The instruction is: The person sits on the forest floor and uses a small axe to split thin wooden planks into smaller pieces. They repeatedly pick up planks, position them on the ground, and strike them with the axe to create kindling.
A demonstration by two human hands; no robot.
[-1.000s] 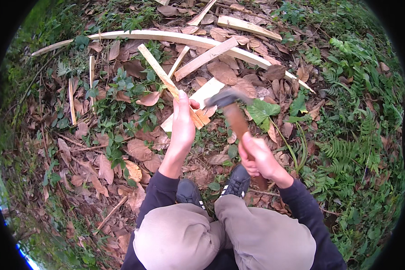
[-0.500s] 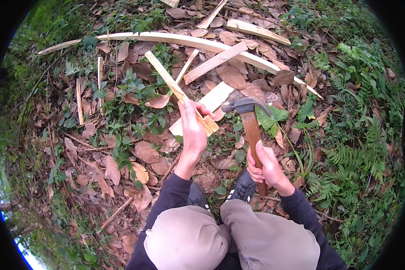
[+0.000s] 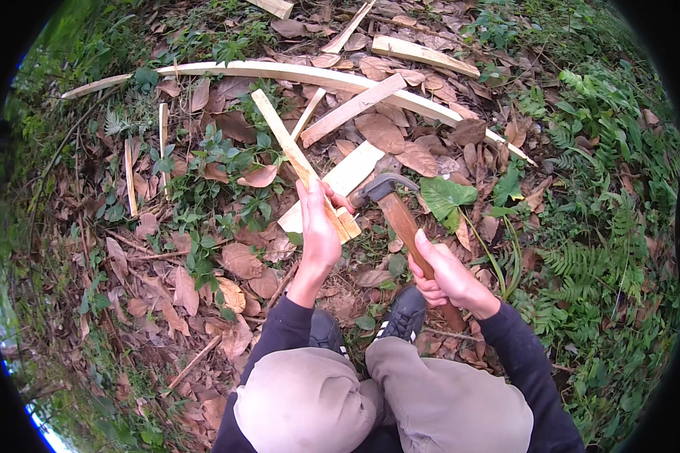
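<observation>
My left hand (image 3: 319, 235) is closed around a narrow wooden strip (image 3: 281, 133), which slants up and away to the left. At the strip's near end a short wood piece (image 3: 346, 225) lies against it; whether the two are joined I cannot tell. My right hand (image 3: 452, 278) grips the wooden handle of a claw hammer (image 3: 402, 224). The hammer's head is tilted toward the left, close beside the left fingers and the strip's near end. Under the strip, a wide pale board (image 3: 361, 164) rests on the leaves, partly covered by my left hand.
A long thin timber (image 3: 302, 72) stretches across the far ground, with a shorter wood piece (image 3: 355, 109) lying over it. Another wood piece (image 3: 425, 56) lies beyond. Thin sticks (image 3: 164, 147) stand at left among dry leaves. Ferns (image 3: 589, 264) grow at right; my shoes (image 3: 402, 313) are close below.
The hammer head has swung left and slightly down, to beside the left fingers, its handle now leaning more to the left. My left hand still holds the strip.
</observation>
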